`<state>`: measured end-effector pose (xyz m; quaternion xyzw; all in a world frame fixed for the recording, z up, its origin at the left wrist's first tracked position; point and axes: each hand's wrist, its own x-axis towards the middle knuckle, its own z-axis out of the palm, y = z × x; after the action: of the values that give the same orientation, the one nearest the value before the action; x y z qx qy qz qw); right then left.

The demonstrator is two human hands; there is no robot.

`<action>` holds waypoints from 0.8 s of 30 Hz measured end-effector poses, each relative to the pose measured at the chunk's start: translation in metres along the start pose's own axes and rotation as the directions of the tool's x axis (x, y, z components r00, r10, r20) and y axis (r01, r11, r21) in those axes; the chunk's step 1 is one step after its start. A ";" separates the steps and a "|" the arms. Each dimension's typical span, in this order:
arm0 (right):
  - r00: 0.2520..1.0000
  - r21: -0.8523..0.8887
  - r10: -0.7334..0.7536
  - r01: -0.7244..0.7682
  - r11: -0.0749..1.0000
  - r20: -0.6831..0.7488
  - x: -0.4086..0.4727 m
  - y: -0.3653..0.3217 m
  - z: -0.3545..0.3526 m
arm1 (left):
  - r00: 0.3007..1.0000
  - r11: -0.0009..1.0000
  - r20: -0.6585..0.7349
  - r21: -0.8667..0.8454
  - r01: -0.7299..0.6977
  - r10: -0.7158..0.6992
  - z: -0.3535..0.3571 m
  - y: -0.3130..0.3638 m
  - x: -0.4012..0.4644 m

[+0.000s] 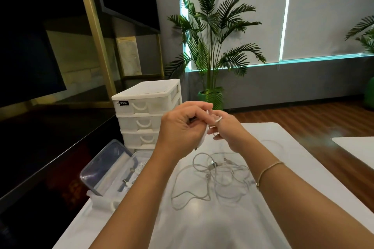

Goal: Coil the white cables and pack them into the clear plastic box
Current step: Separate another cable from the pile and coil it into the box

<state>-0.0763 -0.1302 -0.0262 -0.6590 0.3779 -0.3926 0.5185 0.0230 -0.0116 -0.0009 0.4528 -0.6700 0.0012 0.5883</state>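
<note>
Both hands, left hand [182, 127] and right hand [227, 129], pinch a thin white cable [213, 124] with curled fingers above the glossy white tabletop [283, 178]; loose grey-white cables [212, 178] sprawl beside the clear plastic box [109, 168].

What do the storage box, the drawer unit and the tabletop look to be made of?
Storage box: clear plastic, see-through walls and glossy lid. Drawer unit: matte white plastic frame, translucent moulded drawers. Tabletop: smooth white surface that reflects light, probably laminate; the core cannot be told.
</note>
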 end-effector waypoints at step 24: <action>0.925 -0.237 -0.373 0.346 0.908 -0.077 -0.047 -0.076 -0.056 | 0.920 0.918 -0.020 -0.074 0.389 -0.391 0.015 -0.017 -0.024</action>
<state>-0.1396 -0.0965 0.0507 -0.7455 0.3214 -0.4764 0.3375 0.0193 -0.0152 -0.0334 0.5565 -0.5558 -0.1310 0.6034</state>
